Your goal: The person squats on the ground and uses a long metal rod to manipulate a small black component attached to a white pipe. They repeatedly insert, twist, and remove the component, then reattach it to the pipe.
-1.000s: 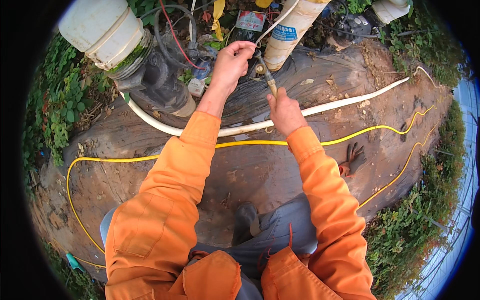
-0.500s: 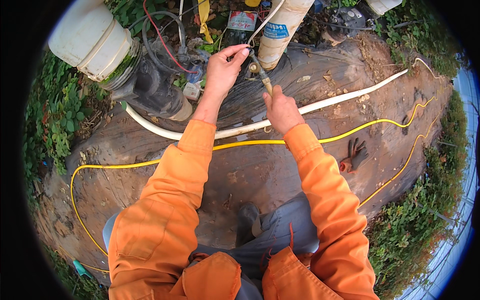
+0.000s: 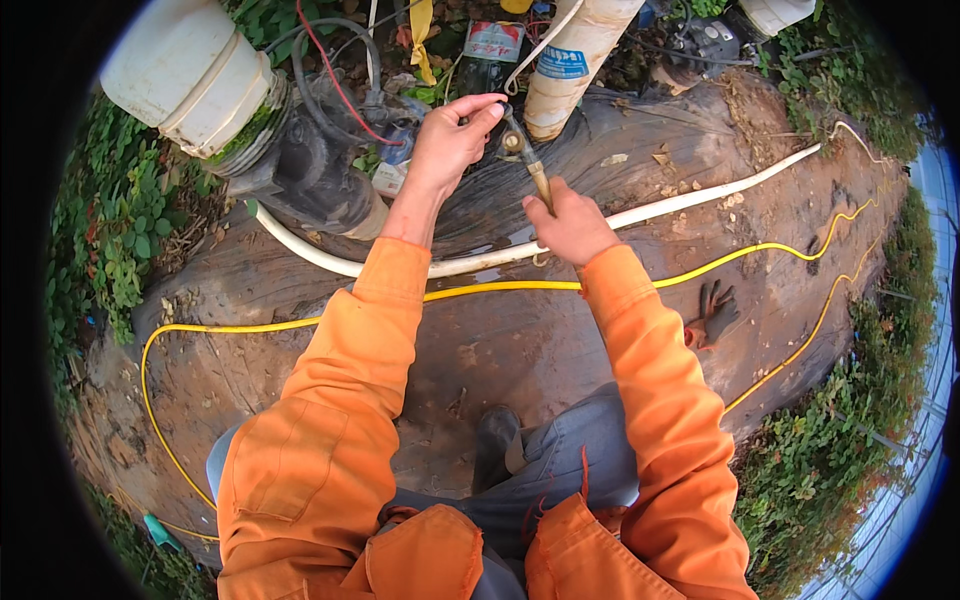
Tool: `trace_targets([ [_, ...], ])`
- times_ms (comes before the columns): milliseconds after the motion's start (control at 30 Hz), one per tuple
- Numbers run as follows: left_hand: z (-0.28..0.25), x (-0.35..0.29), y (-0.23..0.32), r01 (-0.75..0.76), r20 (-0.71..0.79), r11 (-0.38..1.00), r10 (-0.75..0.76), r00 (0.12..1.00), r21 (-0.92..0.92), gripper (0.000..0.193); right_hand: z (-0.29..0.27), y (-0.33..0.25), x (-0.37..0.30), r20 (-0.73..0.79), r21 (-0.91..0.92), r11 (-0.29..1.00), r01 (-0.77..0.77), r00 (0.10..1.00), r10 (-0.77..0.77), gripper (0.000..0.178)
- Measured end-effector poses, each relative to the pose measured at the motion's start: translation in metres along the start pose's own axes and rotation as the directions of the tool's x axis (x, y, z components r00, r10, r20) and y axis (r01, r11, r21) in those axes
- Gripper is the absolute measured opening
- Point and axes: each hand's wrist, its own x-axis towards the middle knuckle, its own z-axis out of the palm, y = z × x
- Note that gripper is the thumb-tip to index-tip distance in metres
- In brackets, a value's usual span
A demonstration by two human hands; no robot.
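My right hand [image 3: 572, 222] is closed round the tan lower end of a narrow dark fitting [image 3: 523, 152], which has a round brass-coloured piece on its side. It slants up and to the left from my fist. At its upper end, my left hand [image 3: 450, 145] is closed in a pinch of thumb and forefinger. Something dark shows at those fingertips, too small to make out. A thin white hose [image 3: 542, 47] comes down from above and ends close to them. The thick whitish pipe [image 3: 568, 75] with a blue label stands just beyond the fitting.
A white hose [image 3: 690, 205] and a yellow hose [image 3: 500, 287] cross the dark ground sheet. On the left stands a white tank [image 3: 190, 75] on a black pump body [image 3: 310, 170]. A dark glove [image 3: 714, 315] lies at right. Beyond is a labelled bottle [image 3: 490, 50].
My right hand has shifted slightly right and down along the fitting's lower end. My left hand stays in its pinch, with the view slightly shifted.
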Motion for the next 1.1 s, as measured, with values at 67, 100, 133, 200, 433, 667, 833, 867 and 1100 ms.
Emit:
trace_targets([
  [67, -0.002, -0.001, 0.001, 0.006, 0.000, 1.000, -0.006, 1.000, 0.020, 0.026, -0.011, -0.005, 0.011, 0.148, 0.101, 0.992, -0.077, 0.987, 0.062, 0.043],
  [100, -0.002, -0.003, 0.002, 0.008, 0.002, 1.000, -0.008, 1.000, 0.022, 0.026, -0.013, -0.011, 0.014, 0.105, 0.286, 0.954, -0.089, 0.993, 0.062, 0.042],
  [133, -0.003, -0.005, 0.003, 0.010, 0.003, 1.000, -0.010, 1.000, 0.025, 0.026, -0.013, -0.017, 0.018, 0.062, 0.462, 0.882, -0.090, 0.996, 0.069, 0.041],
  [200, -0.002, -0.008, 0.008, -0.007, 0.004, 0.999, 0.007, 1.000, 0.033, 0.025, -0.018, -0.036, 0.025, -0.012, 0.713, 0.700, -0.044, 0.997, 0.075, 0.041],
  [433, -0.003, -0.014, 0.016, -0.063, 0.003, 0.965, 0.064, 0.998, 0.253, 0.027, -0.012, -0.055, 0.045, 0.025, 0.618, 0.785, -0.039, 0.999, 0.031, 0.038],
  [667, -0.004, -0.016, 0.016, -0.090, 0.010, 0.958, 0.090, 0.996, 0.271, 0.027, 0.001, -0.050, 0.056, -0.137, 0.517, 0.856, 0.019, 0.989, 0.061, 0.042],
  [833, -0.006, -0.017, 0.018, -0.109, -0.024, 0.922, 0.127, 0.992, 0.371, 0.025, 0.006, -0.052, 0.057, -0.197, 0.488, 0.872, 0.047, 0.979, 0.058, 0.043],
  [867, -0.004, -0.017, 0.019, -0.126, -0.020, 0.918, 0.144, 0.989, 0.375, 0.024, 0.005, -0.053, 0.057, -0.194, 0.483, 0.875, 0.033, 0.978, 0.070, 0.042],
  [1100, -0.003, -0.020, 0.026, -0.127, -0.010, 0.896, 0.145, 0.989, 0.426, 0.024, 0.008, -0.055, 0.058, -0.222, 0.446, 0.894, 0.035, 0.972, 0.072, 0.041],
])
